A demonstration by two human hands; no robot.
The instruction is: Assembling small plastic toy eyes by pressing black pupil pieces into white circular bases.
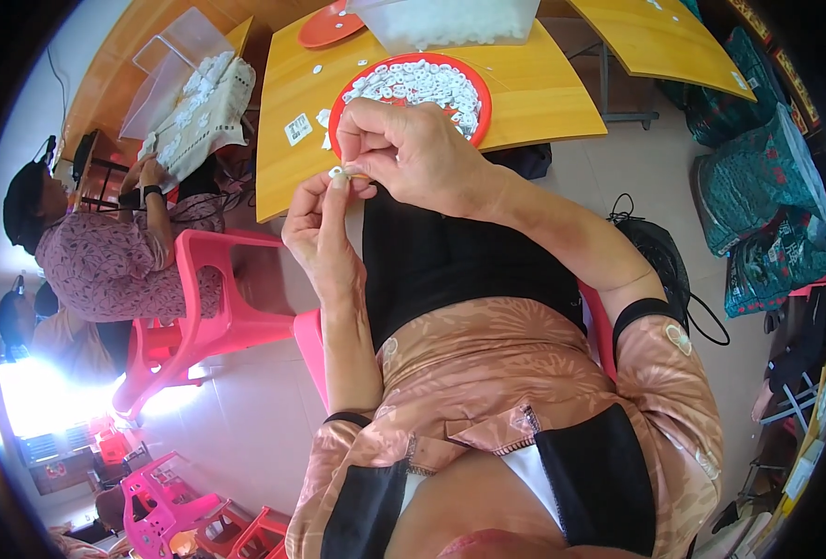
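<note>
White holed piece (pixel 336 171) is pinched at the thumb and fingertips of the left hand (pixel 322 238). Right hand (pixel 422 154): thumb and fingers bunched just beside it; cannot tell if gripping. Beyond, round red tray (pixel 486 104) of similar white pieces rests on yellow tabletop (pixel 548 102).

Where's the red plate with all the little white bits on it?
In the head view, the red plate is on the yellow table at top centre, below the clear plastic box and partly hidden by the right hand.
</note>
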